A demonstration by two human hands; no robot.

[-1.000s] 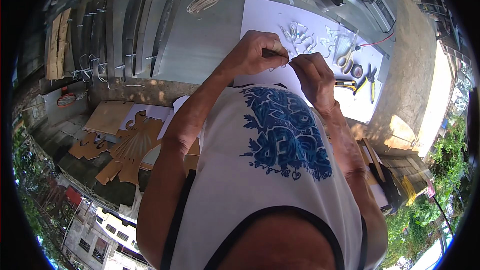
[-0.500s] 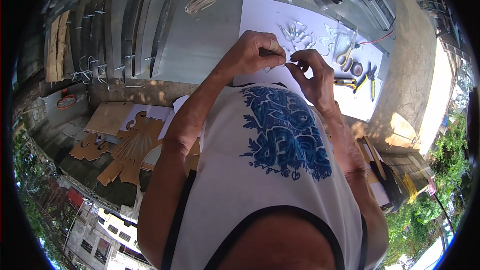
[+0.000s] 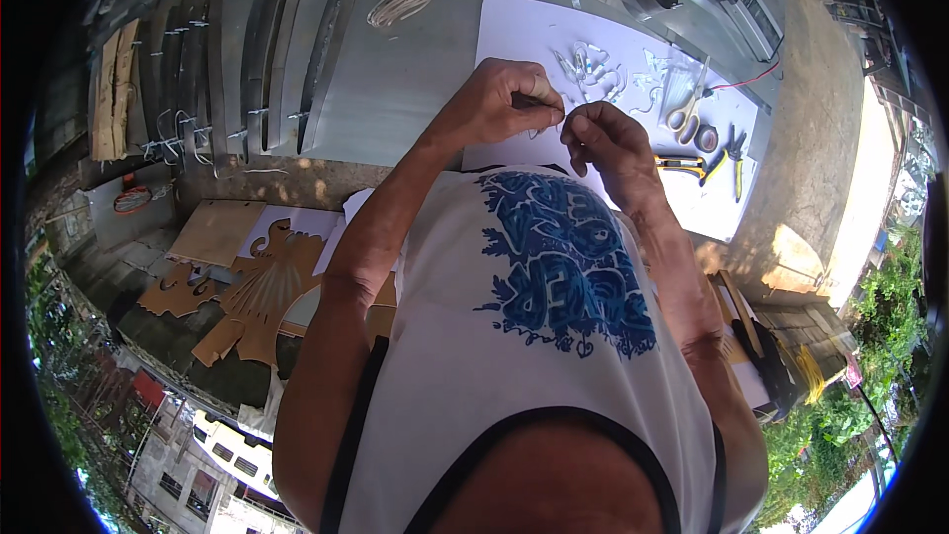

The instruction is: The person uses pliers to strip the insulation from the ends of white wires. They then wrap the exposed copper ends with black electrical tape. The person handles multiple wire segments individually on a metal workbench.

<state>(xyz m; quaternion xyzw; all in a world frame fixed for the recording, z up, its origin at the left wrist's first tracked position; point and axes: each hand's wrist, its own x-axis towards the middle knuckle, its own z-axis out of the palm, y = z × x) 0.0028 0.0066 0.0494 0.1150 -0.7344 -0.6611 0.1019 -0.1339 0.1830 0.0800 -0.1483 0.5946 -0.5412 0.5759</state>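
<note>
My left hand (image 3: 502, 101) is closed around a small dark tool whose tip points right. My right hand (image 3: 605, 138) sits just beside it, fingertips pinched on a thin, pale piece that meets the tool's tip. Both hands hover over the near edge of a white sheet (image 3: 524, 30) lying on the grey metal bench. Small clear and white cut pieces (image 3: 593, 67) lie scattered on the sheet just beyond my hands. What the pinched piece is I cannot make out.
Scissors (image 3: 684, 104), a yellow-handled knife (image 3: 682, 165) and pliers (image 3: 734, 153) lie on the sheet's right side. Curved metal strips (image 3: 267, 49) line the bench's left. A coil of pale cord (image 3: 400, 0) lies far back. Wooden cut-out shapes (image 3: 262, 292) lie on the floor, left.
My right hand has shifted slightly down and away from the left, with the thin piece drawn between them. The left hand has stayed in place.
</note>
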